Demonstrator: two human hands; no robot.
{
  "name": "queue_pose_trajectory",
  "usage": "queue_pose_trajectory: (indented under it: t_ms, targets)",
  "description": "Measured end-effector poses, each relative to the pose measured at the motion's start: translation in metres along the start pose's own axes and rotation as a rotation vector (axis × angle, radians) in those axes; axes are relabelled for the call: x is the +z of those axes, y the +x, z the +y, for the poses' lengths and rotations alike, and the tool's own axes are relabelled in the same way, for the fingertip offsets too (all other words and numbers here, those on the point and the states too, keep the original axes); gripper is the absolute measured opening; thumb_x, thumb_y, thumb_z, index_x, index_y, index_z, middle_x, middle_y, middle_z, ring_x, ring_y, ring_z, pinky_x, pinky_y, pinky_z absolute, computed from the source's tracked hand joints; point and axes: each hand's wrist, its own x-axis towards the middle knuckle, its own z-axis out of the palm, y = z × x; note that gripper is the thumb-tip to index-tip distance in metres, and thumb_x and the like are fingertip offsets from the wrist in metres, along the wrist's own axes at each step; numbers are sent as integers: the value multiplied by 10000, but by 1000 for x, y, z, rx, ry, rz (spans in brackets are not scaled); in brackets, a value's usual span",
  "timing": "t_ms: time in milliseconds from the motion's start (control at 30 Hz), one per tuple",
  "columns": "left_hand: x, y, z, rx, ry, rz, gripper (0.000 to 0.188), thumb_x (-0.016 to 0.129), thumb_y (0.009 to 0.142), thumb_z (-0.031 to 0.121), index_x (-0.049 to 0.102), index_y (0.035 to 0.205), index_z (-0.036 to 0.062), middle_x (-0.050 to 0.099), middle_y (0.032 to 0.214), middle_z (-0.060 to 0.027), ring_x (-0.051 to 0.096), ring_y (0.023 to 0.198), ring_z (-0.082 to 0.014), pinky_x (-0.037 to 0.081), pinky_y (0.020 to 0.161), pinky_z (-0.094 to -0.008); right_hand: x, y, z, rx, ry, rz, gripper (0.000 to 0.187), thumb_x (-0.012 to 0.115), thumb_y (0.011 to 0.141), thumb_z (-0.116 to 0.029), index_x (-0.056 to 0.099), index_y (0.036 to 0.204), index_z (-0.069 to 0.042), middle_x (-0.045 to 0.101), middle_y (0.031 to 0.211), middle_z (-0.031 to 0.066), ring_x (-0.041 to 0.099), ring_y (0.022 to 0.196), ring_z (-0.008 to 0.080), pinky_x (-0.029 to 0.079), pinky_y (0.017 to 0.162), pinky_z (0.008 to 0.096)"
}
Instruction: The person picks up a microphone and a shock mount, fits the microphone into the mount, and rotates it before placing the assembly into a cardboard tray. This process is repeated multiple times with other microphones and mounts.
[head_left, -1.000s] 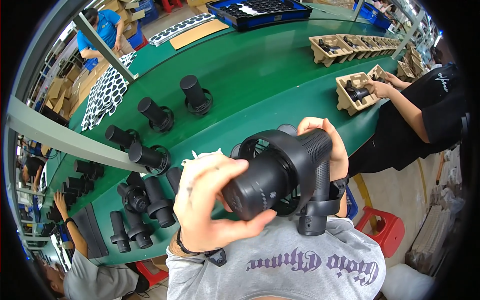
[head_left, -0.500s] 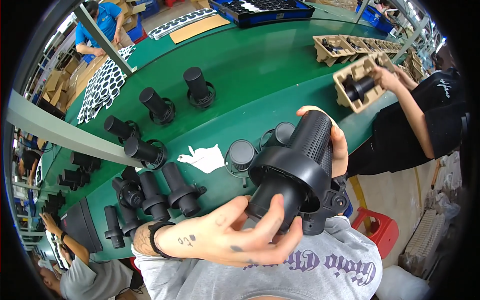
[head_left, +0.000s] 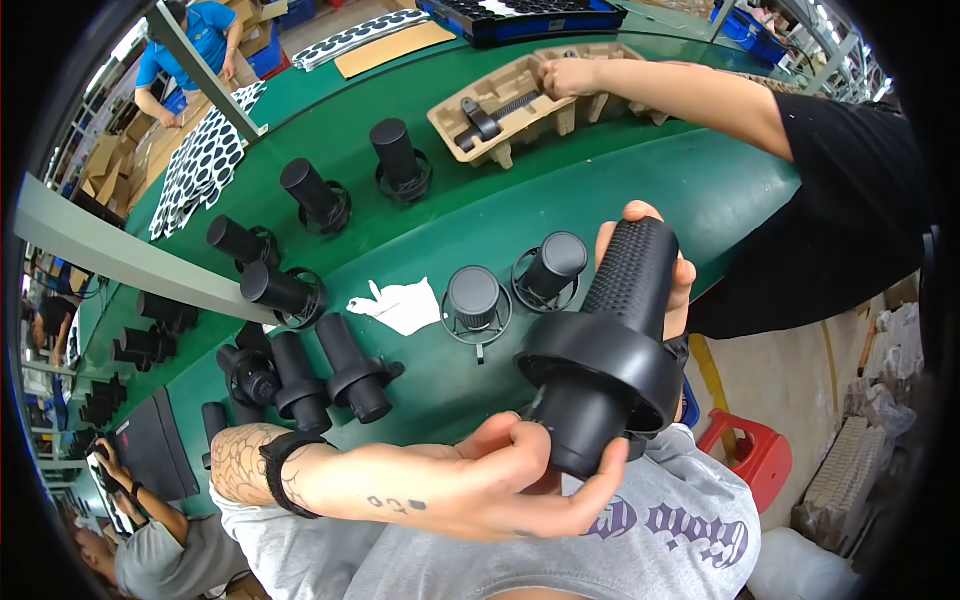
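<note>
A black microphone (head_left: 632, 272) with a perforated barrel and a wide ring mount around its lower part is tilted in front of me. My right hand (head_left: 681, 288) wraps the barrel from behind, mostly hidden by it, with fingertips showing at the top and right side. At the smooth lower end, my left hand (head_left: 500, 478) grips the base between thumb and fingers. Beyond it, two more ring-mounted microphones stand upright on the green bench: a nearer microphone (head_left: 474, 296) and a second microphone (head_left: 556, 264). A crumpled white cloth (head_left: 400, 304) lies to their left.
Several microphones, one of them the lying microphone (head_left: 352, 372), crowd the left of the bench. Another row stands across the green surface. A co-worker's arm (head_left: 690, 92) reaches over a cardboard-pulp tray (head_left: 500, 105). A metal post (head_left: 130, 255) crosses the left; a red stool (head_left: 750, 455) stands right.
The microphone has turned and shifted slightly right; my left fingers have closed around its base. The co-worker's arm now stretches far across the bench, with pulp trays farther left than before.
</note>
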Motion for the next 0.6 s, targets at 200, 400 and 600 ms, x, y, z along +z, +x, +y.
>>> queue_pose_trajectory:
  t_ms: [200, 400, 600]
  targets:
    - [-8, 12, 9, -200, -167, 32, 359, 500, 819, 221, 533, 1165, 131, 538, 1243, -15, 414, 1272, -99, 428, 653, -310, -5, 4, -1, -88, 163, -241, 544, 724, 738, -103, 537, 1245, -169, 496, 1020, 312, 632, 774, 364, 610, 615, 434]
    - [-10, 15, 10, -165, -185, 15, 315, 486, 871, 269, 555, 1132, 106, 504, 1305, -41, 382, 1289, -115, 444, 725, -335, -28, 9, 9, -182, 309, -396, 551, 704, 719, -12, 558, 1223, -184, 455, 1097, 330, 639, 779, 381, 621, 608, 436]
    - [-11, 18, 8, -63, -115, -14, 296, 583, 789, 216, 591, 1053, 81, 475, 1344, -68, 404, 1245, -161, 437, 758, -329, -36, 8, 10, -183, 157, -531, 489, 688, 886, -187, 467, 1320, -233, 389, 1253, 274, 638, 683, 262, 607, 524, 351]
